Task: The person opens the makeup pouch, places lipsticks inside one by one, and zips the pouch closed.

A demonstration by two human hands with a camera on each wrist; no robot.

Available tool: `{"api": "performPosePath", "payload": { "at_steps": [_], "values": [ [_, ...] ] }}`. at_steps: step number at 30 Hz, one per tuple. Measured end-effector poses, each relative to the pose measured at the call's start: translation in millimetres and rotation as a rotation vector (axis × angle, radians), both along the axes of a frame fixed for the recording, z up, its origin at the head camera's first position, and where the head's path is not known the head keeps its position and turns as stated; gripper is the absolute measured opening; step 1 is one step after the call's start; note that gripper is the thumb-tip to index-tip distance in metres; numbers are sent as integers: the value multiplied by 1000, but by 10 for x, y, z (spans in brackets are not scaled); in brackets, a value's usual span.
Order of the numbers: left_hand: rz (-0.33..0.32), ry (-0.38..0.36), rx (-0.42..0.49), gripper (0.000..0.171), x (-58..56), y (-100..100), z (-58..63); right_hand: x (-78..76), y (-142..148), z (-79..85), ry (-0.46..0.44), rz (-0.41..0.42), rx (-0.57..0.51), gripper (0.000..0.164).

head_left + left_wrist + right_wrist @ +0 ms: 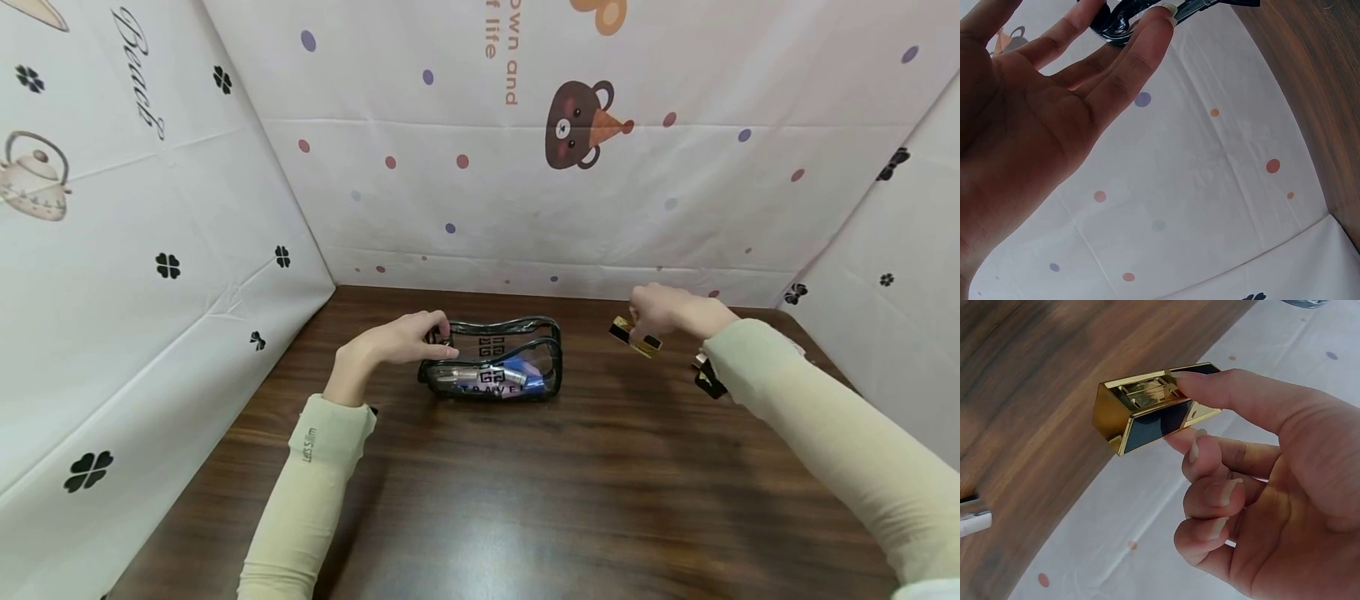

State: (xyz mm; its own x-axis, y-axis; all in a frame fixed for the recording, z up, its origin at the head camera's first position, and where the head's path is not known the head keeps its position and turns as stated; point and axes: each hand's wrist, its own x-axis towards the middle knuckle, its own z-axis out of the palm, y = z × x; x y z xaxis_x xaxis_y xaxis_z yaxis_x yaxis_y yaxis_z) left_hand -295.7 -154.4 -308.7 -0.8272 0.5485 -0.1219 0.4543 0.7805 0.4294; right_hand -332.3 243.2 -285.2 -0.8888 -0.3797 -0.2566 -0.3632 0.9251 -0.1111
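A clear toiletry bag (557, 367) with black piping and "TRAVEL" lettering lies at the back middle of the table. Inside it are a blue-and-white tube (525, 375) and other small items that are hard to make out. My left hand (393, 340) grips the bag's left end; in the left wrist view its fingertips meet the dark trim (1113, 28). To the right of the bag, my right hand (660, 310) pinches a gold-and-black faceted lipstick case (1154, 406) between thumb and fingers, above the table. The other right fingers are curled below it.
Beside the right sleeve lies a black item with a shiny metal part (707, 379), partly hidden by the arm. A silver-white end (974, 517) shows at the left edge of the right wrist view. Patterned white cloth walls (487, 200) surround the dark wooden table (480, 500).
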Motion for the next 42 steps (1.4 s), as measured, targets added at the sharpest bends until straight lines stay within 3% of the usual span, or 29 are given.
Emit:
{"api": "performPosePath", "payload": {
  "at_steps": [12,23,31,42],
  "values": [
    [-5,-3,2,39,8,-12,3,-8,-223,146,19,71,3,39],
    [-16,3,15,39,9,-5,15,-1,-377,236,45,121,-27,43],
    [-16,8,9,39,4,-12,3,7,-529,319,82,123,-18,33],
    [-9,5,9,39,7,-13,18,3,-690,400,94,130,-17,41]
  ]
}}
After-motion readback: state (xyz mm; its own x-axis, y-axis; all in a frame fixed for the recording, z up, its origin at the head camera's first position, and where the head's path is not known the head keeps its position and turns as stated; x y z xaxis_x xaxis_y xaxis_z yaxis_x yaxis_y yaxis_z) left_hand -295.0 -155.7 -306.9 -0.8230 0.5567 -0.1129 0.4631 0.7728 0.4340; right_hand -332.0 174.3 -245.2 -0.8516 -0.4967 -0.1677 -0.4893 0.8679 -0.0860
